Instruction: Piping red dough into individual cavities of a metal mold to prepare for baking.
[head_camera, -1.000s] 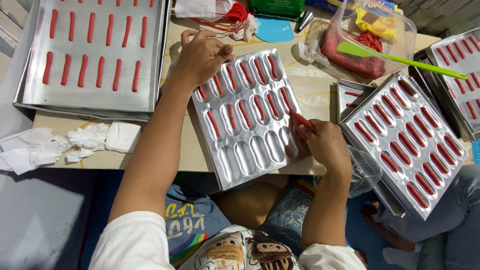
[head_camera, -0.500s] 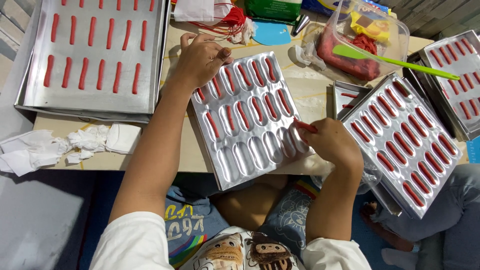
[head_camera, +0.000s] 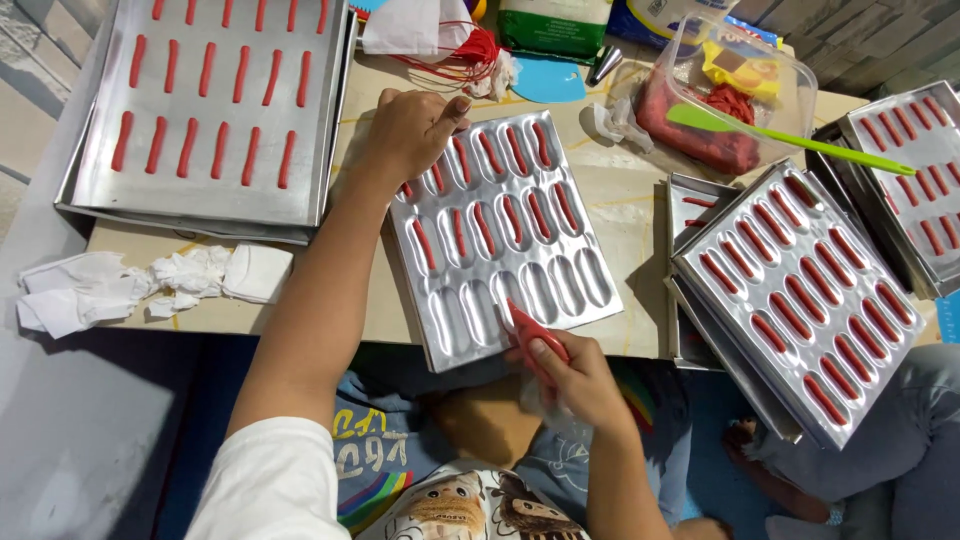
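Piping red batter into an oval-cavity mould tray

The right hand (head_camera: 572, 375) is squeezing a red piping bag (head_camera: 532, 330) in a closed fist, its tip touching the near edge of the metal mould tray (head_camera: 505, 235), over a cavity in the front row. The left hand (head_camera: 412, 130) is pressing down on the mould tray's far left corner, fingers curled over the rim and holding nothing else. Beyond that hand from the mould tray, a flat baking sheet (head_camera: 215, 110) is carrying rows of red strips. On the mould tray's other side, a second filled mould tray (head_camera: 800, 295) is lying tilted on a stack, and beyond it a clear tub (head_camera: 735, 100) with a green spatula (head_camera: 790, 140) is sitting.
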